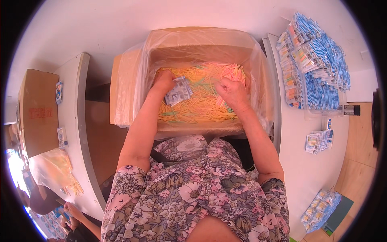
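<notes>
A cardboard box lined with clear plastic stands before me, holding a loose layer of thin sticks in yellow, orange, green and pink. My left hand is inside it on the left, closed on the edge of small clear plastic packets with striped borders, which lie over the sticks. My right hand hovers above the sticks at the right with its fingers curled in. Whatever may be between those fingertips is too small to make out. Pink sticks lie bunched just beyond it.
At the right, a clear tub overflows with blue-striped packets; smaller packet piles lie nearer. A closed carton and a bag of yellow sticks rest on the left table. Another person's hands show at lower left.
</notes>
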A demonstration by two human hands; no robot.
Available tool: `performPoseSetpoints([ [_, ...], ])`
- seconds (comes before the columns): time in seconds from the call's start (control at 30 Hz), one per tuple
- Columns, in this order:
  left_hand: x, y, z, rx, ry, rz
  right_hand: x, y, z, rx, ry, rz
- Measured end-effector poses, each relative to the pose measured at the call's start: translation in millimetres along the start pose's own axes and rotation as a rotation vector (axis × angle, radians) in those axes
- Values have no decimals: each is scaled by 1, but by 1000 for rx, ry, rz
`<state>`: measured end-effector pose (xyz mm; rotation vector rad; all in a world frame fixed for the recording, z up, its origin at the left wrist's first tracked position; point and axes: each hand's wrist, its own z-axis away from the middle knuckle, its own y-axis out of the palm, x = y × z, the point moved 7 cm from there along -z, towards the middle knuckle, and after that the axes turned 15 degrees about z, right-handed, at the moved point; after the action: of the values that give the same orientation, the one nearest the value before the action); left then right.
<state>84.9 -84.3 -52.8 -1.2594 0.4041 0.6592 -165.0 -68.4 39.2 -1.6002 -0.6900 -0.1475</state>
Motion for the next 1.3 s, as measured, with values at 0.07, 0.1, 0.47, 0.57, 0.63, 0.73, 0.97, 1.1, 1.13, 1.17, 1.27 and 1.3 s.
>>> performPoseSetpoints([
  [0.07, -14, -5, 5, 7, 41, 141, -5, 3, 0, 20, 23, 12],
  [0.1, -25, -7, 7, 16, 81, 280, -11, 13, 1, 89, 7, -46],
  [0.47, -85, 20, 34, 597, 100, 1059, 7, 33, 6, 428, 24, -514],
  [0.57, -82, 21, 30, 547, 142, 1089, 10, 25, 5, 394, 74, -493],
  [0.63, -81, 25, 25, 512, 206, 1081, 2, 26, 7, 354, 68, -440],
  [0.73, -76, 21, 22, 390, 240, 986, 3, 17, 10, 389, 33, -297],
  [0.97, -97, 10, 29, 405, 387, 1185, -1, -33, -10, 194, 311, -757],
  [1.1, -106, 10, 34, 441, 482, 1106, 16, -36, -27, 131, 315, -734],
  [1.13, -107, 10, 35, 440, 485, 1108, 18, -37, -31, 101, 255, -653],
  [1.17, -110, 10, 38, 470, 474, 1079, 17, -35, -34, 102, 253, -652],
  [1.27, -112, 11, 41, 506, 472, 1047, 19, -34, -39, 59, 177, -461],
  [1.3, -112, 11, 42, 515, 480, 1042, 25, -36, -40, 12, 113, -361],
])
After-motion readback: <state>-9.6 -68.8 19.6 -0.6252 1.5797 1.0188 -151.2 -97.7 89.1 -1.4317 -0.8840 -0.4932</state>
